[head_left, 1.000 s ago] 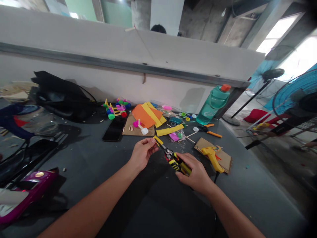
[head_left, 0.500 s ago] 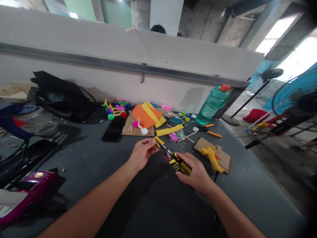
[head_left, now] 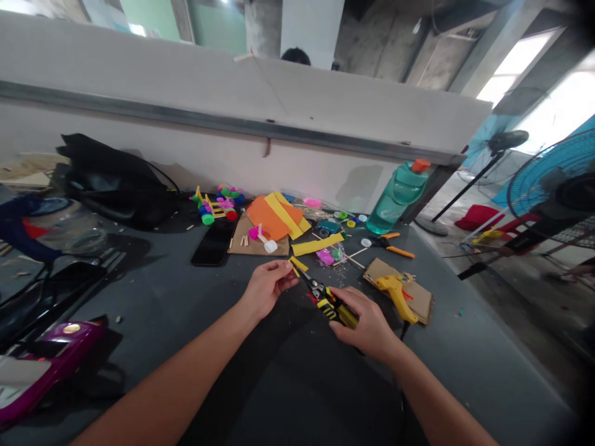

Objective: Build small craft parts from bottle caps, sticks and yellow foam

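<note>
Between the fingertips of my left hand is a small yellow strip, apparently paper or foam. My right hand is wrapped round the black, yellow and red handles of a pair of snips. The blades point up and left and meet the strip beside my left fingertips. A longer yellow strip lies just beyond. Farther back, orange and yellow sheets rest on a piece of cardboard.
A yellow glue gun lies on cardboard at right, near orange-handled pliers and a green bottle. At left are a phone, a colourful toy, a black bag and a purple device. A low partition bounds the back.
The view has shifted very slightly. Both hands, the snips and the yellow strip keep nearly the same positions.
</note>
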The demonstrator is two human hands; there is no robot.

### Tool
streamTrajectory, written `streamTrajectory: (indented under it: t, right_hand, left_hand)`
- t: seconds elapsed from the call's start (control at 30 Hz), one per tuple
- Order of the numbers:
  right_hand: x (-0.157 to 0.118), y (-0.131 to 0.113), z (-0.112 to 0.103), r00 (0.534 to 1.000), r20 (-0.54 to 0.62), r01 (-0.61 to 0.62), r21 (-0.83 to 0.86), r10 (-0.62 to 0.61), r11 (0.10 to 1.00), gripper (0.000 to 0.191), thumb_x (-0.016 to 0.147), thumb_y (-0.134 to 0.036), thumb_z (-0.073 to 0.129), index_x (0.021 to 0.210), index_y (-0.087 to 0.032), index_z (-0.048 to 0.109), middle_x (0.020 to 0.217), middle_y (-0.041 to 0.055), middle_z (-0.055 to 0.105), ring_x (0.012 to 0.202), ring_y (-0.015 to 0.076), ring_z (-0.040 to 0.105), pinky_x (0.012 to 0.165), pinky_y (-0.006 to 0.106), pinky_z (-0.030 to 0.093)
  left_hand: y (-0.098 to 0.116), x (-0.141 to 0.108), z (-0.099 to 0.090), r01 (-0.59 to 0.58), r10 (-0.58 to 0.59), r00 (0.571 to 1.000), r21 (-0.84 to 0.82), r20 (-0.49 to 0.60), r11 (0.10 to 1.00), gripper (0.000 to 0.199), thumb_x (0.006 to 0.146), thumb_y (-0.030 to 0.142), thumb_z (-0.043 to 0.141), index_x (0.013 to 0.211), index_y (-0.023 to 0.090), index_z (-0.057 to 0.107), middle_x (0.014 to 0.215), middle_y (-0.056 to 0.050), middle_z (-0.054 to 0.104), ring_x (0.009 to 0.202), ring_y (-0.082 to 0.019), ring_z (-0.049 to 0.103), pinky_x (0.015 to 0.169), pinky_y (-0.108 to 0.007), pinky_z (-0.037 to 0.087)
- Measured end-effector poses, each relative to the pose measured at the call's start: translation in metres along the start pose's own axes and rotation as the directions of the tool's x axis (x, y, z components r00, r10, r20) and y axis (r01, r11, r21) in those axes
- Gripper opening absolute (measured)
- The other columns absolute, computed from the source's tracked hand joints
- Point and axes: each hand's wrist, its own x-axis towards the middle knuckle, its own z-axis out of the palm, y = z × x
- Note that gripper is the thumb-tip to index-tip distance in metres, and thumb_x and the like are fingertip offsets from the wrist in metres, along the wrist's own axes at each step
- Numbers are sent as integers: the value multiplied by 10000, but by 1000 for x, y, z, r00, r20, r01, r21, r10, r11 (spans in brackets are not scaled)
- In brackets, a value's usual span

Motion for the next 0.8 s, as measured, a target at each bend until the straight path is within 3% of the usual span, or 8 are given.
streamTrajectory:
  t: [0.57,0.8]
  right_hand:
    - [0,3,-2,999,35,-19,-5,19,1000,521,674,-227,618,1189,-180,553,1011,87,607,929,220,584,827,349,481]
    - [0,3,2,995,-58,-85,-111,79,990,589,679,-269,620,1245,-147,507,1158,123,566,1050,249,556,917,377,452]
  left_hand:
    - [-3,2,-4,-7,6,999,35,53,999,143,627,178,771,671,96,662,618,-20,625,550,-90,596,581,-216,571]
    - [-2,-3,-1,-46,49,997,-52,63,998,148,659,197,753,692,111,637,628,-1,604,581,-77,582,585,-204,570]
